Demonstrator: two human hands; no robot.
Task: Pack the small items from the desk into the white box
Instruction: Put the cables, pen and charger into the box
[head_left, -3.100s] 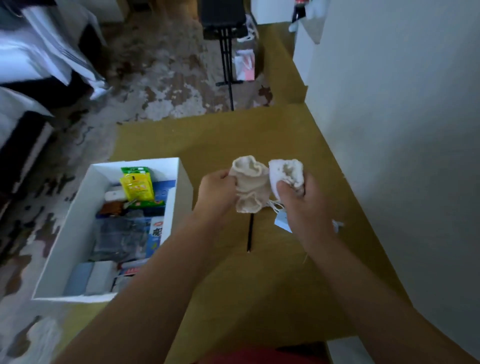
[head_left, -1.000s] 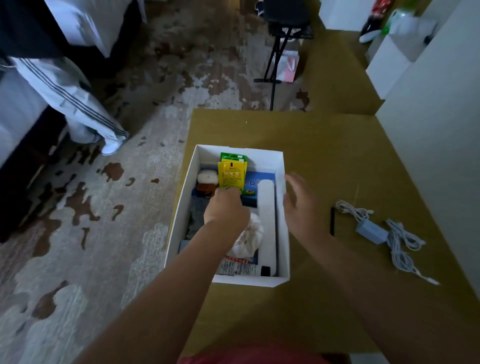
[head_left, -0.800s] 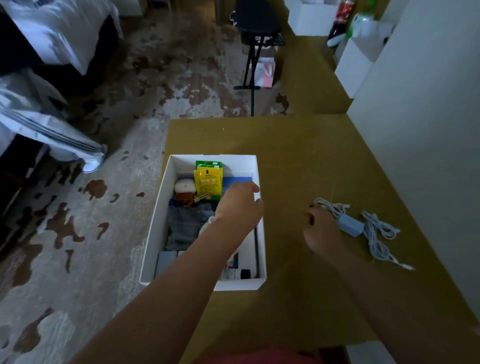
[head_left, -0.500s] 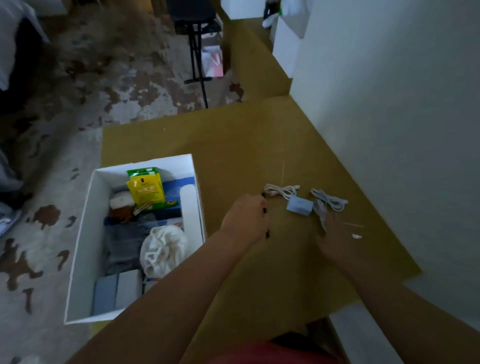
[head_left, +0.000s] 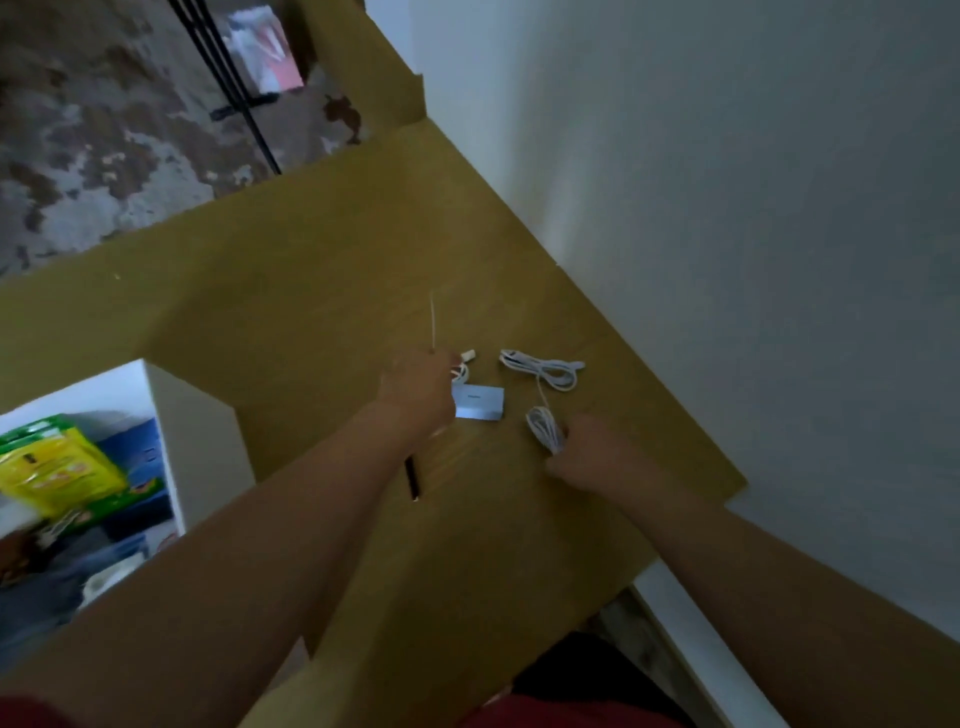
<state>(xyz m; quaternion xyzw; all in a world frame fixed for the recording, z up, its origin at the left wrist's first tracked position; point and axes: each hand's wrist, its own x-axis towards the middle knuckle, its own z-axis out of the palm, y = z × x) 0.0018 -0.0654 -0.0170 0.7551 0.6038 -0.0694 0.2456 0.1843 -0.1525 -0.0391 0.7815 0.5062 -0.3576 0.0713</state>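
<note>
A white charger cable (head_left: 546, 370) with a small pale-blue adapter block (head_left: 480, 403) lies on the wooden desk (head_left: 322, 270). My left hand (head_left: 415, 391) is just left of the adapter, fingers curled onto the cable coil (head_left: 461, 370) there. My right hand (head_left: 587, 450) is closed around another coil of the same cable (head_left: 543, 432). A black pen (head_left: 412, 479) lies partly under my left wrist. The white box (head_left: 193, 431) stands at the left edge and holds a yellow-green packet (head_left: 57, 467) and other items.
A thin pale stick (head_left: 432, 319) lies on the desk beyond my left hand. A white wall (head_left: 727, 208) runs along the desk's right side. Patterned carpet (head_left: 104, 130) and a black stand's legs (head_left: 234, 88) are past the far edge.
The cloth pouch went into the box. Both hands then moved right to the cable; the left passed over the pen onto the coil by the adapter, and the right closed on the nearer coil.
</note>
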